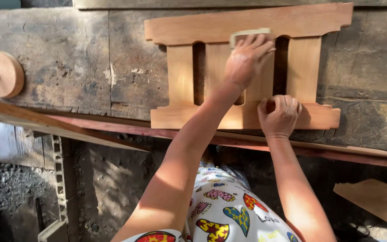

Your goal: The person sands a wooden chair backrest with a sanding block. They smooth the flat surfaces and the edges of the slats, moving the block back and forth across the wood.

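Head view: slatted wooden panel (247, 67) lies flat on the worn grey surface (68, 62), upper centre-right of frame. Two long cross rails, top and bottom, with three upright slats between them and dark slots showing through.

Left hand (246, 57) reaches up across the middle slat, fingers curled over a pale sanding block (249, 35) pressed against the top rail. Clamped on the block, palm down.

Right hand (278, 114) sits at the bottom rail, right of centre, fingers bent and pressing on the wood, nothing gripped in it. It's just below the left wrist, the two hands near but not touching.

Upper left of frame: round wooden disc (2, 74) with a thin dowel sticking out, well apart from the panel.

Left middle: long plank (45, 123) running diagonally under the surface edge. Lower right: another flat board (377, 199) in shadow. Lower left: gravel ground (5, 188).
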